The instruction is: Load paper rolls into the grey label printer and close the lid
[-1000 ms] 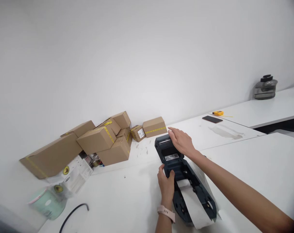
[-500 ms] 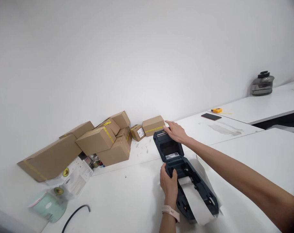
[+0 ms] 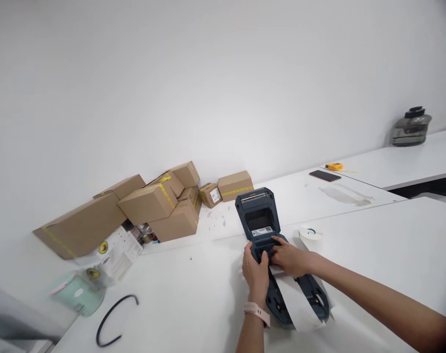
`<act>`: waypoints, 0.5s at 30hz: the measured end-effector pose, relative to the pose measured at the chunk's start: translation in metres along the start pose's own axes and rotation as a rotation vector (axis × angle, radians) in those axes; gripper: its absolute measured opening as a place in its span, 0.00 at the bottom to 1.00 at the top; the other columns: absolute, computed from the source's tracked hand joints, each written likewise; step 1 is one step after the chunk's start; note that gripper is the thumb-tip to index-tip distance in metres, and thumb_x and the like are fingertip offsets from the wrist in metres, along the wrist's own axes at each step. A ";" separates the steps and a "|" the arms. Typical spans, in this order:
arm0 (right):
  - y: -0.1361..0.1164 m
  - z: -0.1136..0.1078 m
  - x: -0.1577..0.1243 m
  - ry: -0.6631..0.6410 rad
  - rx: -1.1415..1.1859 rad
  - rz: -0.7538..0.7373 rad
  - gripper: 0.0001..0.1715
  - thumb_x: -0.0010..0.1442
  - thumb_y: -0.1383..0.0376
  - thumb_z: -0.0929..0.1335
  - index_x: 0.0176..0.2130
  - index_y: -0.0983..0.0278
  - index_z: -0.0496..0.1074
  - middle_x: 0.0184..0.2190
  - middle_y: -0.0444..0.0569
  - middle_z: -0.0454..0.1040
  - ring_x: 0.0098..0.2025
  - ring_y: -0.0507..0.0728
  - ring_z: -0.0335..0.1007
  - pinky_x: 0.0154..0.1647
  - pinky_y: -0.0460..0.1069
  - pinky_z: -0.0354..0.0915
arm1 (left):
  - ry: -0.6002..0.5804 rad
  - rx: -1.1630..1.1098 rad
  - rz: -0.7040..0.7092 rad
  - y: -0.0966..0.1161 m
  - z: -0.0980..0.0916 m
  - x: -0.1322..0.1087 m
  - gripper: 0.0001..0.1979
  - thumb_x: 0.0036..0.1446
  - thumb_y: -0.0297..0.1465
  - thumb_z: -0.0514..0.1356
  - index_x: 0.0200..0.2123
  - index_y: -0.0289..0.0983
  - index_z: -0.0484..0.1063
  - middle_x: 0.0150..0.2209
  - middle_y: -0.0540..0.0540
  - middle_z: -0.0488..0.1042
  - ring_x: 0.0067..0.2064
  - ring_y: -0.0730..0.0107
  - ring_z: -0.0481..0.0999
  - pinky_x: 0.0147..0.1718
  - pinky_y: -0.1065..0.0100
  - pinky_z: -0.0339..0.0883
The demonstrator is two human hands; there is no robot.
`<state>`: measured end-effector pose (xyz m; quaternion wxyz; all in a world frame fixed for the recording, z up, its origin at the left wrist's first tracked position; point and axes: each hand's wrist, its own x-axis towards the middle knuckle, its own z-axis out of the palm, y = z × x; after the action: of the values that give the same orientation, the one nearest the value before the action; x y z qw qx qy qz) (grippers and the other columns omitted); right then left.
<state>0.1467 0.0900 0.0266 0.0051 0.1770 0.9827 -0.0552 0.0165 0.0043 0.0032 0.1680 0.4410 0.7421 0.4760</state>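
Observation:
A dark blue label printer [image 3: 258,215] lies on the white table with its lid tipped back. My left hand [image 3: 256,274], with a pink band at the wrist, is closed around the printer's left side, thumb over the inner edge. Inside the body, my right hand [image 3: 289,257] reaches into the compartment near the hinge. Its index finger stretches towards the left, while the other fingertips curl down out of sight. A white paper strip [image 3: 294,299] runs from under the right hand over the printer's near end. To the right of the printer sits a roll of white labels [image 3: 311,234].
Cardboard boxes [image 3: 145,203] are piled against the wall at the left, beside a plastic package [image 3: 120,252] and a mint-green container [image 3: 79,293]. A black cable [image 3: 111,314] lies at front left. Further right are a phone [image 3: 325,175], a yellow tape measure [image 3: 334,166] and a dark jug [image 3: 412,127].
My right hand has left the raised lid and moved down into the printer's compartment. The lid stays up. My left hand keeps its hold on the side, and the view has shifted slightly.

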 end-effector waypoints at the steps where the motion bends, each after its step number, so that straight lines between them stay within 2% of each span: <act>1: 0.000 0.000 0.004 -0.035 -0.001 -0.005 0.16 0.53 0.74 0.64 0.35 0.66 0.80 0.33 0.56 0.81 0.45 0.66 0.74 0.65 0.67 0.40 | 0.000 0.003 -0.001 0.000 0.000 0.000 0.23 0.57 0.36 0.57 0.56 0.39 0.66 0.56 0.40 0.73 0.58 0.55 0.70 0.55 0.60 0.62; 4: 0.001 -0.001 0.008 -0.102 0.019 -0.008 0.16 0.57 0.70 0.63 0.33 0.69 0.80 0.32 0.60 0.80 0.42 0.68 0.74 0.62 0.70 0.42 | 0.000 0.006 0.004 0.001 -0.001 -0.001 0.23 0.57 0.36 0.57 0.56 0.39 0.66 0.56 0.40 0.73 0.57 0.55 0.71 0.54 0.60 0.63; 9: 0.000 -0.008 0.005 -0.141 0.110 -0.007 0.15 0.55 0.62 0.66 0.34 0.68 0.79 0.36 0.62 0.79 0.50 0.74 0.68 0.59 0.70 0.47 | -0.004 0.001 0.020 0.001 0.000 0.000 0.24 0.58 0.34 0.56 0.58 0.39 0.63 0.58 0.39 0.72 0.58 0.57 0.71 0.54 0.62 0.62; 12: 0.000 -0.019 0.003 -0.151 0.187 -0.010 0.12 0.52 0.62 0.67 0.34 0.64 0.78 0.38 0.58 0.78 0.50 0.72 0.68 0.58 0.69 0.50 | -0.008 0.003 0.028 0.000 0.000 0.001 0.25 0.58 0.32 0.55 0.59 0.38 0.61 0.58 0.39 0.71 0.58 0.57 0.71 0.54 0.62 0.63; 15: 0.001 -0.042 -0.009 -0.128 0.260 -0.024 0.12 0.53 0.60 0.67 0.37 0.61 0.77 0.38 0.52 0.78 0.48 0.67 0.69 0.59 0.64 0.53 | -0.018 0.008 0.043 -0.001 -0.001 0.001 0.24 0.60 0.31 0.53 0.60 0.38 0.60 0.59 0.39 0.71 0.57 0.58 0.72 0.53 0.62 0.64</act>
<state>0.1560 0.0925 0.0684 0.0443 0.1603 0.9669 -0.1935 0.0155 0.0042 0.0032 0.1627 0.4617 0.7328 0.4726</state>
